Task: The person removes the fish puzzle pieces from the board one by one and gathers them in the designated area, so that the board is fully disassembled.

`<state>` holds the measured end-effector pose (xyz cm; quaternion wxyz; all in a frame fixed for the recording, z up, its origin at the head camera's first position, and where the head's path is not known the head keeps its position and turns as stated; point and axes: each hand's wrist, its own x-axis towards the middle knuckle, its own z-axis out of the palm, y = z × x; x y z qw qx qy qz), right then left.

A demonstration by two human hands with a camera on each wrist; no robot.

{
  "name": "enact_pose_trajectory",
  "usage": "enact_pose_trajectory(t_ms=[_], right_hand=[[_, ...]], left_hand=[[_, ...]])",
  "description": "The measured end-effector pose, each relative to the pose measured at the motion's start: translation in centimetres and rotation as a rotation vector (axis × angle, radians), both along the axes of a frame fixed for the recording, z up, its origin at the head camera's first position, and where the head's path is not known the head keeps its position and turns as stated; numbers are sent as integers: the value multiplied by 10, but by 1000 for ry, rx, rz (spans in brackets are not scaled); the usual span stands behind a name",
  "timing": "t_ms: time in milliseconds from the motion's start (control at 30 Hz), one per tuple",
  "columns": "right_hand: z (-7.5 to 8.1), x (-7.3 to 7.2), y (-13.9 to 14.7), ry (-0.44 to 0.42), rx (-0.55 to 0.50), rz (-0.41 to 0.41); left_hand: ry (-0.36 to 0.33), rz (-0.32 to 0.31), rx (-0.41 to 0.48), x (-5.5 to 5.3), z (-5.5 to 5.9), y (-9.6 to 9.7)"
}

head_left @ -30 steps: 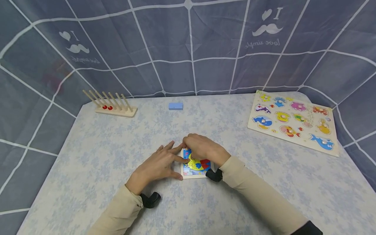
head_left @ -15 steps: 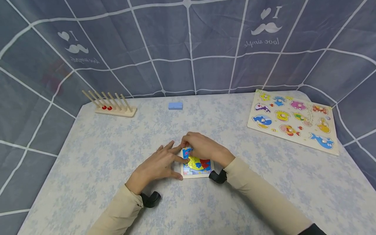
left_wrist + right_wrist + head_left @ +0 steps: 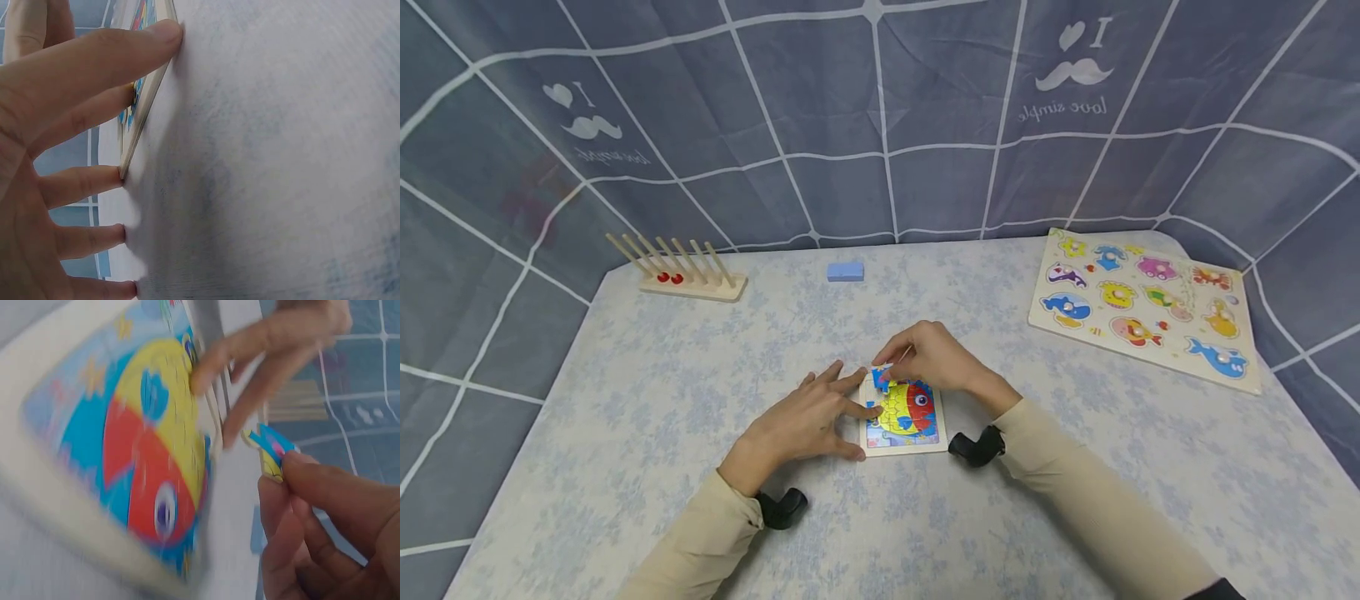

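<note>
A small square jigsaw puzzle (image 3: pixel 912 412) with a red and yellow fish lies on the table in a pale wooden frame. My left hand (image 3: pixel 808 422) is spread at the frame's left side, thumb and fingers fairly straight. In the left wrist view its thumb (image 3: pixel 164 32) touches the frame's edge, and one finger reaches over the picture. Above the puzzle's upper left part, my right hand (image 3: pixel 936 357) pinches a puzzle piece (image 3: pixel 272 449) between thumb and fingers. That piece is blue and yellow with a pink spot, and is held tilted, off the board.
A wooden peg stand (image 3: pixel 696 286) with two red beads is at the back left. A blue block (image 3: pixel 846 272) sits at the back middle. On the right lies a large peg board (image 3: pixel 1150 308) of sea animals. A grey curtain (image 3: pixel 827 92) hangs behind the table.
My right hand has moved up and slightly right with the puzzle piece, uncovering the fish's eye and more of the picture. My left hand has stayed at the frame.
</note>
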<state>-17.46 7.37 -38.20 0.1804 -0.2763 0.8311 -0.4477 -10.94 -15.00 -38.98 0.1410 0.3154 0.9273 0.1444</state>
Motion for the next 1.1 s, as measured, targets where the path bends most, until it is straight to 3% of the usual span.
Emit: enact_pose_trajectory(t_ms=[133, 367, 567, 1100], right_hand=[[1, -3, 22, -34, 32, -113], [-3, -2, 60, -86, 120, -233], [-10, 0, 77, -119, 185, -264], [-13, 3, 71, 2, 306, -339]], left_hand=[[-8, 10, 0, -1, -1, 1], [-7, 18, 4, 0, -2, 1], [-18, 35, 18, 1, -3, 1], [-12, 30, 35, 1, -3, 0]])
